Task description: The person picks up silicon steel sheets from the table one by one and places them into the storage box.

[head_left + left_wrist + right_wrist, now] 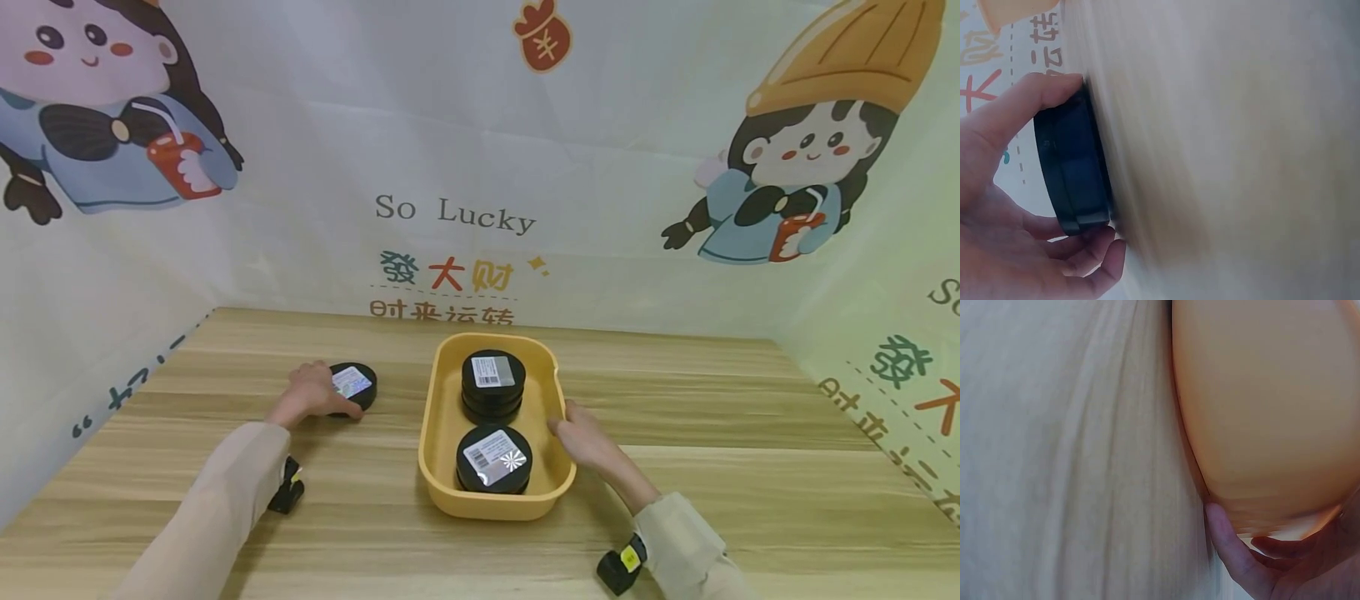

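My left hand [315, 392] grips a flat round black jar [355, 387] with a silvery label on top, left of the yellow plastic bin [426, 417]. In the left wrist view the thumb [1054, 90] lies on one side of the jar [1072, 159] and the curled fingers on the other, close at the wooden tabletop. The bin holds a back stack of black jars [492, 379] and a front stack of similar jars [495, 460], all labelled on top. My right hand [588, 437] holds the bin's right wall, thumb over the rim; its fingers [1229, 537] show beside the wall in the right wrist view.
The wood-grain tabletop [697, 400] carries the bin. Behind it and at both sides hang white printed cloths [300, 183] with cartoon figures and lettering. Small black cameras [621, 568] are strapped at both wrists.
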Available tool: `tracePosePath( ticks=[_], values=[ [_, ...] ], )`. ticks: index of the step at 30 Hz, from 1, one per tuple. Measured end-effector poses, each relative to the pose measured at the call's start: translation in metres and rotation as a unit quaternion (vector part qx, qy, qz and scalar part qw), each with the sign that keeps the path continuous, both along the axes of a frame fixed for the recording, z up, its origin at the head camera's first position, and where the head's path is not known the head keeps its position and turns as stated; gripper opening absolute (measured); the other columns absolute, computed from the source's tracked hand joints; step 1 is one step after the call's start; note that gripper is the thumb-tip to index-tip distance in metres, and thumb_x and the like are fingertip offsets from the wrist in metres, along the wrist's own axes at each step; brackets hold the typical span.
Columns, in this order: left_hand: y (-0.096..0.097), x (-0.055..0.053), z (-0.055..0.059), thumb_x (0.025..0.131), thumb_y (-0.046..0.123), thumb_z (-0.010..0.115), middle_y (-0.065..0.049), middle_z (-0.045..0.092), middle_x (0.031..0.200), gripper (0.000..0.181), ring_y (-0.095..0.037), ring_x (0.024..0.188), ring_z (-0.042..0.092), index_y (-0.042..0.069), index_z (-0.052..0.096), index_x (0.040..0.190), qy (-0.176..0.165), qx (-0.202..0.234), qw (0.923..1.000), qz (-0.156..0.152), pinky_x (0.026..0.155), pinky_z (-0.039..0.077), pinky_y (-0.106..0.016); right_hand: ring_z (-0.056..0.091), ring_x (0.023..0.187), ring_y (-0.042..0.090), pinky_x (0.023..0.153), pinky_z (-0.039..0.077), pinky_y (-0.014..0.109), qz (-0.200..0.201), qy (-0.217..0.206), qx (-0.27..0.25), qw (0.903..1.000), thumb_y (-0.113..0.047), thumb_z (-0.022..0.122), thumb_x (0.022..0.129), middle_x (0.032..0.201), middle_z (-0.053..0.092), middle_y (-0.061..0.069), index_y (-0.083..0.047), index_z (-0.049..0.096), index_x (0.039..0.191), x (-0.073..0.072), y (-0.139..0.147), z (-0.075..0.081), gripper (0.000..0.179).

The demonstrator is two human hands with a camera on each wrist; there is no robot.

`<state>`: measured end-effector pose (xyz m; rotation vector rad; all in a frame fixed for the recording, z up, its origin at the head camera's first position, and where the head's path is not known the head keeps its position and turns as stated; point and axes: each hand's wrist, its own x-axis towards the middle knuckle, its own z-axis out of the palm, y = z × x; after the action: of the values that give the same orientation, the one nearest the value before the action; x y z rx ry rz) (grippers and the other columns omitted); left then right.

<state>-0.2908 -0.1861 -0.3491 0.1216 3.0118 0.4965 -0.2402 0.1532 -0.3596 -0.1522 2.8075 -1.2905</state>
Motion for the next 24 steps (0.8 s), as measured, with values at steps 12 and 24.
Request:
tracePosePath(
  ticks=[12,24],
  values=[
    [-0.010,0.006,-0.001,0.061,0.029,0.075,-0.034,0.044,0.094,0.075,-0.043,0.089,0.045,-0.022,0.037,0.100,0.028,0.068,0.9971,0.019,0.078,0.041,-0.047,0.056,0.076,0.024,0.067,0.049,0.035,0.001,-0.001,-0.008,1.0000,-0.005,0.040,0.081,0.087,0.056,0.019,0.014,0.048,0.106,0.000,-0.001,0.001,0.032],
    [-0.012,0.008,0.002,0.061,0.022,0.074,-0.030,0.045,0.096,0.073,-0.037,0.088,0.045,-0.022,0.036,0.106,0.064,0.124,0.9893,0.041,0.081,0.041,-0.046,0.057,0.075,0.024,0.066,0.050,0.035,0.005,-0.005,-0.019,0.9998,-0.005,0.040,0.082,0.088,0.057,0.019,0.014,0.048,0.107,0.001,0.000,0.001,0.032]
  ],
)
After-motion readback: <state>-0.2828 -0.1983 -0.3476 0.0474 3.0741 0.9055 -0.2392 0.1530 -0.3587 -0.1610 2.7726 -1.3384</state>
